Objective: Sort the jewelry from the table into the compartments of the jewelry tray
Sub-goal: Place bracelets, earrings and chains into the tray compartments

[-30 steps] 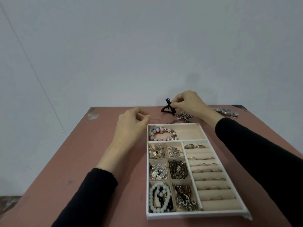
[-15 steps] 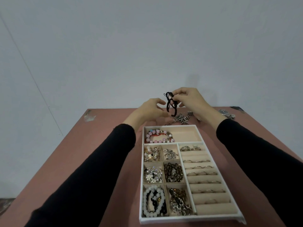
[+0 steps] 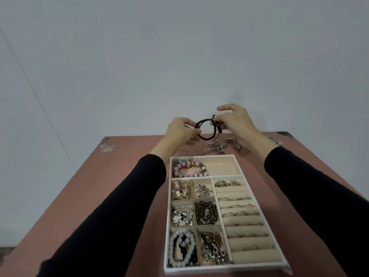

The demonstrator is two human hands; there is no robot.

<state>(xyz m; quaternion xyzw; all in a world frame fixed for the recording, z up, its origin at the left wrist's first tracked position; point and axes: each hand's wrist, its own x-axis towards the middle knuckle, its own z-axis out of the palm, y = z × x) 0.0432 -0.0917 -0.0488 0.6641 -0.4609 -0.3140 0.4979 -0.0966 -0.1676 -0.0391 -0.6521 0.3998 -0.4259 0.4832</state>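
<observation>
Black bracelet (image 3: 207, 138) is pinched mid-air by left hand (image 3: 180, 131) and right hand (image 3: 237, 121). Tray (image 3: 219, 269) looks mostly full, few chains (image 3: 216, 147) left on table (image 3: 119, 176).

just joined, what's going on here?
A person is sorting jewelry. The left hand and right hand both pinch a dark beaded bracelet, held in the air beyond the far end of the jewelry tray. Most compartments already hold pieces. Silver chains lie on the table behind the tray.
</observation>
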